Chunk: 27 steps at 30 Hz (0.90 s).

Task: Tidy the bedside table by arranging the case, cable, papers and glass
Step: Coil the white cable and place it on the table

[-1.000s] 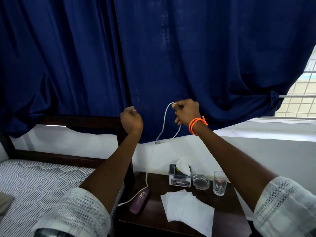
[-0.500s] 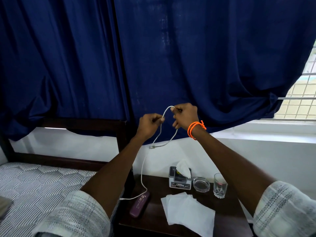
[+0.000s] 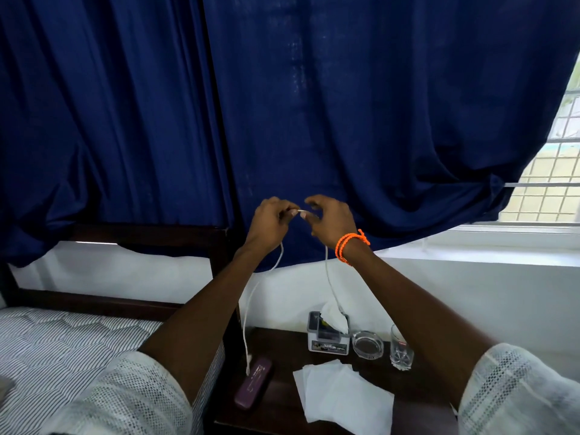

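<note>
Both hands are raised in front of the blue curtain, holding a white cable (image 3: 248, 312) between them. My left hand (image 3: 271, 222) pinches it at the top, and my right hand (image 3: 329, 221), with an orange bracelet at the wrist, grips it right beside. One strand hangs from each hand; the left strand's end dangles just above the purple case (image 3: 253, 383) at the table's left edge. White papers (image 3: 343, 394) lie spread at the table's front. A clear glass (image 3: 401, 348) stands at the back right.
The dark wooden bedside table (image 3: 282, 350) also holds a tissue box (image 3: 328, 335) and a glass ashtray (image 3: 367, 344) at the back. A bed with a striped mattress (image 3: 62, 346) is at the left. A window sill (image 3: 486, 246) runs along the right.
My left hand moved right and took hold of the cable next to my right hand. The cable now hangs in two strands, its lower end lifted off the table.
</note>
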Each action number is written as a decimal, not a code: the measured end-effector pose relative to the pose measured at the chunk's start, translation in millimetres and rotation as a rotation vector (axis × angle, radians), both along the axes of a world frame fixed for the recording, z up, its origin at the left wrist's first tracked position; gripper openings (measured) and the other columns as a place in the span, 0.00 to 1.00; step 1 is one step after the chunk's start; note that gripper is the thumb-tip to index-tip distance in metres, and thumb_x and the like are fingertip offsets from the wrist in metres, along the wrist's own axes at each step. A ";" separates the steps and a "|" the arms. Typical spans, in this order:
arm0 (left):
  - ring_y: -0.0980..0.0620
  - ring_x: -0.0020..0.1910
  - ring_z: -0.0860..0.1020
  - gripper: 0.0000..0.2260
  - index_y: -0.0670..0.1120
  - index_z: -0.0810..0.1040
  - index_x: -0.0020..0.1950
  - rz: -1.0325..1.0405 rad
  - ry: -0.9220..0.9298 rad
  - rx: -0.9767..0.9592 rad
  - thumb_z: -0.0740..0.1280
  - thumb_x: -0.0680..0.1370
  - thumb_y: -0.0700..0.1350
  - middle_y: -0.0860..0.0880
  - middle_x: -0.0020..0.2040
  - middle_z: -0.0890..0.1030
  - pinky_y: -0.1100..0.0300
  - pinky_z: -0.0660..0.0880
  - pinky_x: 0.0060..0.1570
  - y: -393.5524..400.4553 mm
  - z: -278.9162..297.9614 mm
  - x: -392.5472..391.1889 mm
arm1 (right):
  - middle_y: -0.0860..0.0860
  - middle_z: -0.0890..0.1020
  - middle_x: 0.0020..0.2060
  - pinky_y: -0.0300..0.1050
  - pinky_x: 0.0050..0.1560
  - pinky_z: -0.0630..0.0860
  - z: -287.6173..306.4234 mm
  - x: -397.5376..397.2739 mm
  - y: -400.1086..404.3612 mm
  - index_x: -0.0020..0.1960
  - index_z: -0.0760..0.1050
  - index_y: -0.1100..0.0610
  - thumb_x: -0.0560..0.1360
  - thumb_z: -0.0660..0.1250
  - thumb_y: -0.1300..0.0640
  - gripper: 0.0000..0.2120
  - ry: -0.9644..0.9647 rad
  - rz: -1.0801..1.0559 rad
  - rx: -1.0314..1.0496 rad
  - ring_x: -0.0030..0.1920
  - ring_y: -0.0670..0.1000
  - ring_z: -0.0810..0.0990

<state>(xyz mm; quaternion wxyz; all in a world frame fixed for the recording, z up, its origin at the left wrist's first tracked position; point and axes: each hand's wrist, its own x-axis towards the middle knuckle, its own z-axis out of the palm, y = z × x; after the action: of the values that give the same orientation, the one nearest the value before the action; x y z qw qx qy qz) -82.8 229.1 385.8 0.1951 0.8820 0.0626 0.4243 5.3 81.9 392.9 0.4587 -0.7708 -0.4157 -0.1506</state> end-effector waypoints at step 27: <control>0.49 0.42 0.86 0.07 0.43 0.87 0.51 0.004 -0.145 -0.462 0.73 0.78 0.45 0.46 0.41 0.87 0.49 0.84 0.51 -7.7 -29.7 -4.4 | 0.56 0.82 0.37 0.45 0.27 0.82 7.5 13.8 -13.4 0.47 0.78 0.61 0.80 0.65 0.62 0.05 0.301 0.046 0.247 0.25 0.47 0.81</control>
<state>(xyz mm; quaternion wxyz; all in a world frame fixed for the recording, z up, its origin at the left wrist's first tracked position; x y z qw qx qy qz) -87.2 221.4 356.1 0.3948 0.7811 0.1459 0.4612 19.1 68.5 400.4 0.6103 -0.7126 -0.3382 -0.0729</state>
